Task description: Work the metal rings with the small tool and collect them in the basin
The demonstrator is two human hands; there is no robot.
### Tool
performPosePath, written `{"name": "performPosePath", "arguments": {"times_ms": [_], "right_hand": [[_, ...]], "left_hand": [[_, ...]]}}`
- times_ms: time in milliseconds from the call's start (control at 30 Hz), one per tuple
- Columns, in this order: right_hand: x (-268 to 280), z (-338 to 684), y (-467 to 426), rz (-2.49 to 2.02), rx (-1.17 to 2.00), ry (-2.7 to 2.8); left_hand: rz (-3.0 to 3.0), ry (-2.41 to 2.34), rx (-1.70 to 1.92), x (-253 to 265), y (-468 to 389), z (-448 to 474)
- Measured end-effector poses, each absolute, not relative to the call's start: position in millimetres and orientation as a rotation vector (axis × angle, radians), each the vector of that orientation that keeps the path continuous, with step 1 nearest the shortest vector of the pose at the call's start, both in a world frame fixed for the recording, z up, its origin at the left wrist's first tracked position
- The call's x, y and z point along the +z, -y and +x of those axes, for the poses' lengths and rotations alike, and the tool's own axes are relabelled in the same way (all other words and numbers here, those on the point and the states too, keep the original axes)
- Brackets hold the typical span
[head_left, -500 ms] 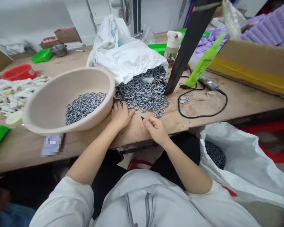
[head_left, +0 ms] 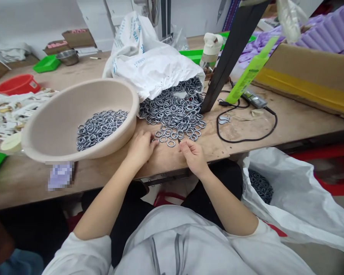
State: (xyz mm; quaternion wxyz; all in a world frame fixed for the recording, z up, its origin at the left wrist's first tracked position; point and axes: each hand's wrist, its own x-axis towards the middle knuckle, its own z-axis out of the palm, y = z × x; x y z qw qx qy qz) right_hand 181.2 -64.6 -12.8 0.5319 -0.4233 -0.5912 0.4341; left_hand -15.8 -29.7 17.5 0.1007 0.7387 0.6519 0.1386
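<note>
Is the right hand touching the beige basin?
Apart: the head view shows the left hand and a strip of tabletop between the right hand and the beige basin.

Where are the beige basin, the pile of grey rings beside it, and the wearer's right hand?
Beige basin (head_left: 53, 124): head view, on its bare inner wall.
Pile of grey rings (head_left: 177, 113): head view, mid-pile.
Right hand (head_left: 193, 154): head view, on the back of the hand.

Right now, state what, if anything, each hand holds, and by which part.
The right hand pinches a small dark pointed piece behind its tip; the rest is hidden. Whether the left hand holds anything is unclear.
</note>
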Motion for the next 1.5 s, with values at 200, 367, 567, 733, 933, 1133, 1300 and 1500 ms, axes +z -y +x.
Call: {"name": "performPosePath", "arguments": {"times_ms": [200, 367, 567, 733, 933, 1133, 1300, 1500], "right_hand": [[-15.9, 180.5, 66.7, -1.060, 1.053, 1.403], [-8.5, 172.6, 88.7, -0.966, 1.081, 1.487], [2.2, 162.9, 94.4, -0.836, 1.148, 1.584], [3.7, 158.7, 91.2, -0.929, 1.082, 1.524], [7.1, 160.7, 93.3, -0.960, 1.100, 1.616], [9.8, 163.5, 105.5, -0.960, 0.761, 1.977], [12.6, 161.6, 107.6, -1.007, 0.681, 2.071], [8.6, 158.8, 106.8, -0.948, 0.806, 2.017]], "left_hand": [[1.910, -1.800, 0.688, 12.8, 48.6, -14.5], [1.116, -1.181, 1.009, 15.3, 89.7, -0.3], [0.867, -0.945, 0.965, 14.6, 118.9, 9.2], [0.788, -0.997, 1.099, 13.1, 121.1, 12.7], [0.722, -0.964, 1.113, 14.2, 127.1, 16.6], [0.558, -0.970, 1.168, 16.2, 127.1, 17.9], [0.546, -0.988, 1.171, 17.4, 128.4, 20.5], [0.520, -0.931, 1.092, 17.1, 128.3, 17.2]]}}
